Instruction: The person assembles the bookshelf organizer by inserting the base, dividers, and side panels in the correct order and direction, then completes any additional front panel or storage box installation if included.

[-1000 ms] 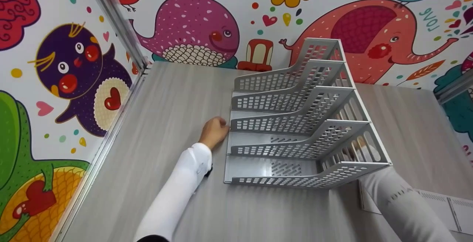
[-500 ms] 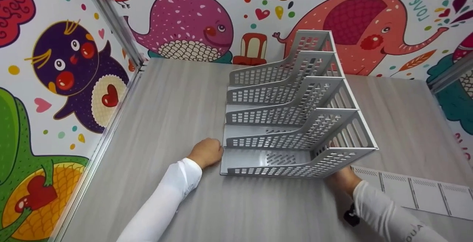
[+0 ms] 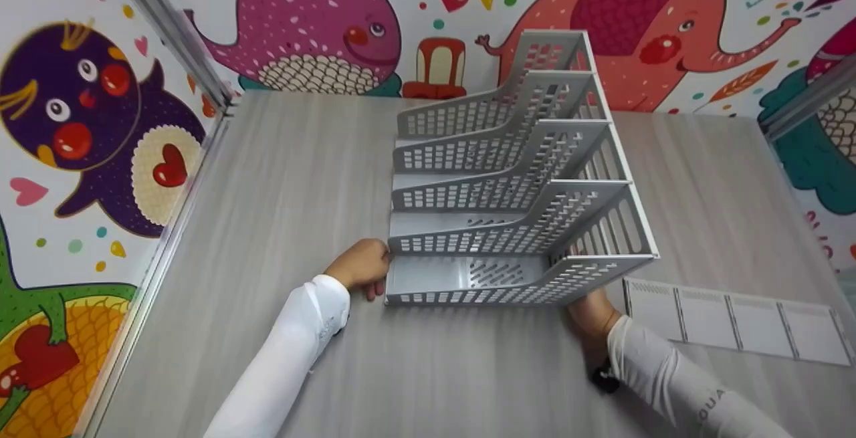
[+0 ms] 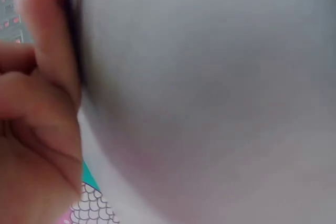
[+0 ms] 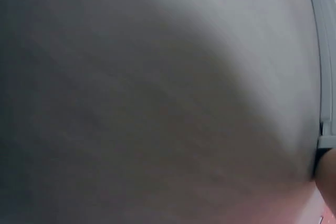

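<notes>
A grey plastic file organizer (image 3: 428,274) with perforated dividers and tall slotted backs stands upright on the table. At its front edge, beside the nearest compartment, my left hand (image 3: 361,264) grips the base with bent fingers. The left wrist view shows that hand's fingers (image 4: 47,40) along the edge of a blurred pale surface. My right hand (image 3: 592,311) is at the near rear corner, its fingers mostly hidden behind the slotted back. In the right wrist view, part of that hand (image 5: 328,177) touches the bottom of a grey panel (image 5: 326,51).
A flat white panel (image 3: 709,317) with dark dividing lines lies on the table (image 3: 301,177), right of the organizer. Printed cartoon walls (image 3: 314,23) and metal corner posts (image 3: 167,23) enclose the table at the back and sides.
My left hand has moved along the organizer's front edge toward me. My right hand has drawn back from behind the slotted panel to the near rear corner, uncovering more of the white panel.
</notes>
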Action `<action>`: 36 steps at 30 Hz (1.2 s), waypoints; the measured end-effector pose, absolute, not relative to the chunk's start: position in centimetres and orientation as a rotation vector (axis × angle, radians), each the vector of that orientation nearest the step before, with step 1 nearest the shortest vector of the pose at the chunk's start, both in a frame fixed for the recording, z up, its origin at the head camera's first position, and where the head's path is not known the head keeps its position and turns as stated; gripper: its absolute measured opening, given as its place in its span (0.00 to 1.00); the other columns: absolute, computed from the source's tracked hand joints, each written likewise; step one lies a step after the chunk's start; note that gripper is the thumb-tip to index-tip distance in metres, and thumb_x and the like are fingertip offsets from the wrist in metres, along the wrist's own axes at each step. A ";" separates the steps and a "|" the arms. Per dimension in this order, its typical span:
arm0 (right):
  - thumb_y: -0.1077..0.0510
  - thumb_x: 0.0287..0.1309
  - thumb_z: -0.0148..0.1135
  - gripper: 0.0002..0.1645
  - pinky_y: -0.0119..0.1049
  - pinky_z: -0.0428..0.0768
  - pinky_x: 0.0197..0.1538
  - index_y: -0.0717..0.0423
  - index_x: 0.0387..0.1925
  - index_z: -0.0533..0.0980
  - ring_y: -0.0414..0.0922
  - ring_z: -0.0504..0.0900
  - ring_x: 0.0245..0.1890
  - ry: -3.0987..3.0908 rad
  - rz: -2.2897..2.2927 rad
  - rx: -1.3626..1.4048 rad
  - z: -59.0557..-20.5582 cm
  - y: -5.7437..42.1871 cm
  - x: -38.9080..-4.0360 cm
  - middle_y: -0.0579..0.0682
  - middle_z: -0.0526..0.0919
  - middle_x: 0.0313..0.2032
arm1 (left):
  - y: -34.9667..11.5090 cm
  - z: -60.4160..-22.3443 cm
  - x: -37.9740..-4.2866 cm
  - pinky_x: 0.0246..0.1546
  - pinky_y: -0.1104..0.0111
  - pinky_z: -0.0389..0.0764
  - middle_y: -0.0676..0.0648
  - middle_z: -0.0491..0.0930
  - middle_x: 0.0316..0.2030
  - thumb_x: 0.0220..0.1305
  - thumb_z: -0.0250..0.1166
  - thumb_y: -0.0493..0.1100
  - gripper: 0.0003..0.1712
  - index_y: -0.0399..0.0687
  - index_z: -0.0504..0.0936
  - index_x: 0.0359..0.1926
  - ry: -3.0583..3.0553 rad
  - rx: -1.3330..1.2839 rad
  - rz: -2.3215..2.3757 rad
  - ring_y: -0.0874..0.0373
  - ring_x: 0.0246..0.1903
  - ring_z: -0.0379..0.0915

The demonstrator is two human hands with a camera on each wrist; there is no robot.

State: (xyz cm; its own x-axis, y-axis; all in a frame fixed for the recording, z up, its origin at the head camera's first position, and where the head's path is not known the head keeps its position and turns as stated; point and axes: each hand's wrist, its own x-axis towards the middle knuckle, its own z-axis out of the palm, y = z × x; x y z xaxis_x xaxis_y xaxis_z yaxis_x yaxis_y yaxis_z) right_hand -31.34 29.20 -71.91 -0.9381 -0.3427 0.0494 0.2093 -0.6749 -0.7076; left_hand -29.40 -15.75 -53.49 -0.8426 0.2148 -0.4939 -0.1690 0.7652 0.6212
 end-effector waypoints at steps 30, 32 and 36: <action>0.53 0.74 0.27 0.30 0.42 0.64 0.70 0.30 0.73 0.42 0.47 0.63 0.70 1.034 -2.453 -0.396 -72.5 30.0 -35.8 0.37 0.54 0.73 | -18.1 -50.4 -32.1 0.11 0.72 0.69 0.51 0.78 0.11 0.68 0.53 0.53 0.23 0.45 0.76 0.21 2.374 0.129 0.832 0.62 0.09 0.71; 0.52 0.74 0.27 0.30 0.42 0.65 0.69 0.27 0.72 0.43 0.47 0.66 0.68 1.051 -2.443 -0.348 -72.9 29.7 -35.7 0.39 0.57 0.72 | -18.3 -50.0 -32.4 0.15 0.70 0.70 0.53 0.78 0.13 0.60 0.61 0.58 0.22 0.48 0.77 0.20 2.537 0.183 0.727 0.62 0.12 0.71; 0.54 0.75 0.25 0.28 0.43 0.72 0.64 0.28 0.71 0.48 0.47 0.73 0.63 1.072 -2.398 -0.407 -73.0 29.0 -35.6 0.46 0.70 0.66 | -18.4 -49.8 -32.9 0.30 0.62 0.75 0.53 0.83 0.26 0.46 0.73 0.58 0.17 0.51 0.84 0.31 2.874 0.386 0.572 0.57 0.27 0.76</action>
